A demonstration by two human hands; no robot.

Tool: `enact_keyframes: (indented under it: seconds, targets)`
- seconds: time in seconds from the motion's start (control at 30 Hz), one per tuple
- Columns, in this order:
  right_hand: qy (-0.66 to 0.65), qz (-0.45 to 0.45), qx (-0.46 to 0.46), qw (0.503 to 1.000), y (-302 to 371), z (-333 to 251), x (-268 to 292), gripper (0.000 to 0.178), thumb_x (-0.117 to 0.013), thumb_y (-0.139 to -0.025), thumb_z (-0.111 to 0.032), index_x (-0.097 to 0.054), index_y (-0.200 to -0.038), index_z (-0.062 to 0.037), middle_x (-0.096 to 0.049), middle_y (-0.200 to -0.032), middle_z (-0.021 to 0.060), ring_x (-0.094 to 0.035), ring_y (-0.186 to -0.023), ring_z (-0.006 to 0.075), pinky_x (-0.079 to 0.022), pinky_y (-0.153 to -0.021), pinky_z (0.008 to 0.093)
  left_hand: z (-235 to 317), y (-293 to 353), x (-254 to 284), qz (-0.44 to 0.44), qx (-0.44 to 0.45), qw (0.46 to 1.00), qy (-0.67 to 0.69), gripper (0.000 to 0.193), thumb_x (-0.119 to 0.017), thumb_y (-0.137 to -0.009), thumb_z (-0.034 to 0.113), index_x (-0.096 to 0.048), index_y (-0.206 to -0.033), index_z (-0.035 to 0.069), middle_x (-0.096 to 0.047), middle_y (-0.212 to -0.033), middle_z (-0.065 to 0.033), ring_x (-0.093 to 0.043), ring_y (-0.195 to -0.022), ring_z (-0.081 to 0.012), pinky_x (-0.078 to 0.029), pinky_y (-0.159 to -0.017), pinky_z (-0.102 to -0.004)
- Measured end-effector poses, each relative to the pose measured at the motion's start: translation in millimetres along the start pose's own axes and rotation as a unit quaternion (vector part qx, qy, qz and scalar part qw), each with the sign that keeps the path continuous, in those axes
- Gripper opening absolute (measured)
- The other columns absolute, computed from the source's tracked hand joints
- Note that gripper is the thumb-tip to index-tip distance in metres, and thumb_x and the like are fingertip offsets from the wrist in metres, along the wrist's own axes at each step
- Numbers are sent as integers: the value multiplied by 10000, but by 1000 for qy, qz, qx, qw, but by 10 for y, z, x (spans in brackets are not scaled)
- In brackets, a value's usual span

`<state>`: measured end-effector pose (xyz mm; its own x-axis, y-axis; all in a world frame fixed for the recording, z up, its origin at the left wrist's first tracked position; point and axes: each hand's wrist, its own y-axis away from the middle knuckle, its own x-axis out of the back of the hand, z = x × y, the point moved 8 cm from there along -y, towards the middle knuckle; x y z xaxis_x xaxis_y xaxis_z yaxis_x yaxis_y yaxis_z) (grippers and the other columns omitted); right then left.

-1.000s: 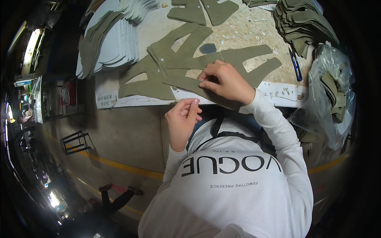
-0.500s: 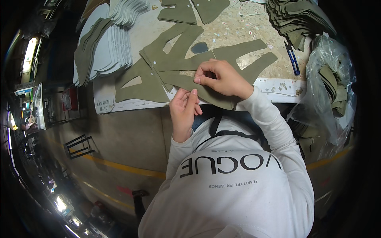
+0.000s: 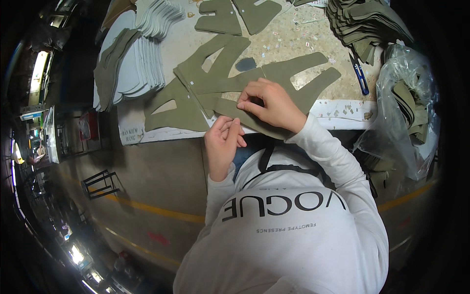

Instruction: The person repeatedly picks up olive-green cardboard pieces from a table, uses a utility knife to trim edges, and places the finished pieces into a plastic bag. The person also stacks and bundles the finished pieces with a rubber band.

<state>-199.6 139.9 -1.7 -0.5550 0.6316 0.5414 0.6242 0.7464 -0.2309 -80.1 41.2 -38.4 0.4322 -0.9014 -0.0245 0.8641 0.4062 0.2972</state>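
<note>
A flat olive-green fabric piece [image 3: 259,122] lies at the table's front edge under my hands. My right hand [image 3: 274,105] is closed in a pinch, thumb and index fingertip meeting at the piece's upper edge. Palm up, my left hand [image 3: 223,142] is beside the lower edge with curled fingers and its thumb against them; whether anything small is between them is hidden. More olive pieces with cut-out gaps, some bearing small white stickers, spread to the left [image 3: 174,110] and beyond [image 3: 213,51]. Another forked piece [image 3: 293,66] reaches right behind my right hand.
Stacks of pale cut pieces [image 3: 147,63] stand at the far left, with olive pieces [image 3: 112,68] leaning on them. At the right are blue-handled thread snips [image 3: 360,76], an olive pile [image 3: 360,24] and a clear plastic bag [image 3: 406,98] of pieces. Small stickers litter the table [image 3: 313,41].
The near fabric piece's left end has shifted to the right and slightly down. My right hand has moved slightly down and left, still pinching; my left hand has lowered slightly.
</note>
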Motion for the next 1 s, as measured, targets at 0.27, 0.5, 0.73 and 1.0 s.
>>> enact_keyframes:
  seconds: [0.27, 0.5, 0.73, 1.0]
  targets:
    - [-84, 121, 28, 989, 85, -35, 1228, 191, -643, -918, -144, -717, -1070, -55, -714, -989, 63, -659, -866, 134, -504, -785, 274, 849, -17, 874, 135, -111, 964, -199, 188, -615, -974, 144, -665, -975, -37, -651, -711, -37, -577, -567, -50, -472, -526, -196]
    - [-53, 165, 25, 984, -412, 308, 1804, 178, -642, -925, -148, -726, -1045, -47, -720, -927, 17, -637, -844, 83, -497, -759, 238, 1724, -983, 578, 46, -326, 936, -127, 192, -611, -967, 128, -655, -1016, -53, -690, -825, -53, -641, -699, -85, -507, -605, -213]
    - [42, 239, -28, 970, -1108, 823, 1953, 148, -664, -904, -89, -729, -1034, -59, -721, -858, 24, -653, -789, 91, -512, -724, 246, 1791, -2450, -475, 20, -373, 878, -300, 316, -726, -840, 250, -668, -1065, 36, -729, -890, -102, -700, -775, -182, -546, -714, -311]
    - [109, 336, -79, 932, -1470, 1613, 2302, 223, -587, -786, -37, -757, -928, -64, -726, -879, 161, -711, -826, 304, -547, -803, 368, 1033, -3113, -1242, -120, -187, 962, -156, 307, -629, -916, 124, -593, -1190, -9, -684, -988, -64, -640, -859, -120, -514, -749, -243]
